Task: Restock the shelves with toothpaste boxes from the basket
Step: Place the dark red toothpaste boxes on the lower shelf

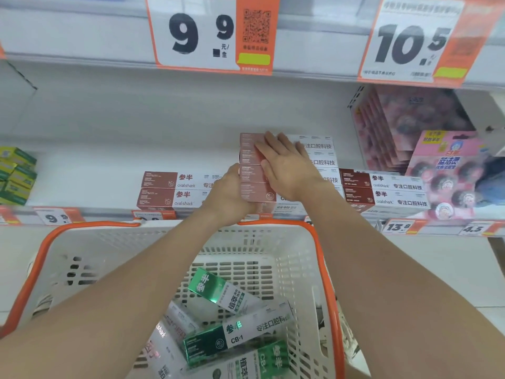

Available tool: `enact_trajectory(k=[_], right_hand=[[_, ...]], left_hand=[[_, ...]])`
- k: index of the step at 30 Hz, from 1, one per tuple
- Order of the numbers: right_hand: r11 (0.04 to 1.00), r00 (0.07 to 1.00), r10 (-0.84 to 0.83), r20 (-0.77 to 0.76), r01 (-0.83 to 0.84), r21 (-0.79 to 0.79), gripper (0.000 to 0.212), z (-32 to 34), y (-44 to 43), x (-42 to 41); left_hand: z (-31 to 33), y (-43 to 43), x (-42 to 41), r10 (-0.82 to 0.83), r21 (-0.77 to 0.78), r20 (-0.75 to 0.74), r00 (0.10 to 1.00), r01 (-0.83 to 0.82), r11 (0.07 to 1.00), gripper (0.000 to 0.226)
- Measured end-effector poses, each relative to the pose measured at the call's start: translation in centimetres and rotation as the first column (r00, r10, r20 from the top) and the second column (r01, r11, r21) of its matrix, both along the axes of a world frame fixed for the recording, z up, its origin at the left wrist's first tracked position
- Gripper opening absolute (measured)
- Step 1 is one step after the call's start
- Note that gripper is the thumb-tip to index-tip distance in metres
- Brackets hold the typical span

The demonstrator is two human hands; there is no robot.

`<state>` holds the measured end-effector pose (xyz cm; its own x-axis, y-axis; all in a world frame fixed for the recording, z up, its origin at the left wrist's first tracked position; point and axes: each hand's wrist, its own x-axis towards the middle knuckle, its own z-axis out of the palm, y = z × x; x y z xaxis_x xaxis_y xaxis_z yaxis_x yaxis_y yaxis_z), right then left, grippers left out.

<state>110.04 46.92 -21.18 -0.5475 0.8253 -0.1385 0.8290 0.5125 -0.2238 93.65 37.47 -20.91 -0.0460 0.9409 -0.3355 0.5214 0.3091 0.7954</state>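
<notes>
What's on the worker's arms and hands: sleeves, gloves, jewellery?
Nothing worn shows. The left hand and right hand are gloveless, with no rings, watch or bracelets; the left forearm and right forearm are bare to the frame's edge, no sleeve in view.

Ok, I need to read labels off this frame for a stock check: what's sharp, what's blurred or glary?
Head view: the 9.9 sign is sharp; the 10.5 sign soft and glary; the pink packs blurred; the stack of boxes washed out; the green boxes in the basket legible, foil glinting.
</notes>
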Motion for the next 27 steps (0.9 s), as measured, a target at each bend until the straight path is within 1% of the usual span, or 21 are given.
enact_trajectory(k=[2,4,7,9,11,14,17,19,21,23,27], right_hand=[[0.999,0.997,-0.027,-0.078,0.029,0.028,0.049,0.1,-0.6,0.9],[0.989,0.972,-0.136,-0.190,0.143,0.025,0.045,0.4,-1.5,2.6],[0.950,0.898,-0.302,-0.321,0.310,-0.024,0.045,0.5,-3.6,5.9],[0.929,0.875,-0.351,-0.335,0.369,-0.009,0.047,0.0,-5.1,8.1],[0.907,0.864,-0.380,-0.329,0.418,0.050,0.050,-0.3,-6.2,9.8],[0.893,0.859,-0.385,-0.339,0.439,0.098,0.053,-0.5,-7.2,11.2],[0.910,0.892,-0.342,-0.297,0.393,0.133,0.058,-1.0,-7.9,12.0],[0.890,0.891,-0.343,-0.298,0.410,0.202,0.055,-1.8,-8.6,12.4],[0.843,0.872,-0.388,-0.297,0.466,0.267,0.048,-2.4,-9.5,12.4],[0.807,0.864,-0.418,-0.280,0.495,0.321,0.042,-2.7,-10.2,12.2],[0.801,0.867,-0.413,-0.280,0.492,0.342,0.037,-2.8,-10.1,12.2]], left_hand=[[-0.1,0.0,-0.2,0.018,-0.016,-0.001,1.000,-0.018,1.000,0.072],[-0.1,-0.1,-0.4,0.049,-0.027,-0.036,0.998,-0.050,0.998,0.059],[-0.3,-0.6,-0.3,0.108,-0.047,-0.100,0.989,-0.113,0.992,0.039],[-0.3,-0.8,-0.2,0.151,-0.062,-0.127,0.980,-0.160,0.985,0.029],[-0.3,-1.0,-0.1,0.156,-0.076,-0.166,0.974,-0.171,0.982,0.021],[-0.2,-1.1,0.1,0.157,-0.098,-0.175,0.972,-0.176,0.979,0.019],[0.1,-1.2,0.3,0.155,-0.126,-0.168,0.974,-0.177,0.976,0.020],[0.5,-1.2,0.5,0.152,-0.128,-0.157,0.976,-0.173,0.977,0.017],[0.6,-1.3,0.6,0.158,-0.123,-0.133,0.978,-0.174,0.977,0.013],[0.8,-1.5,0.8,0.150,-0.107,-0.116,0.982,-0.162,0.981,0.017],[0.7,-1.7,1.1,0.137,-0.077,-0.097,0.986,-0.145,0.986,0.026]])
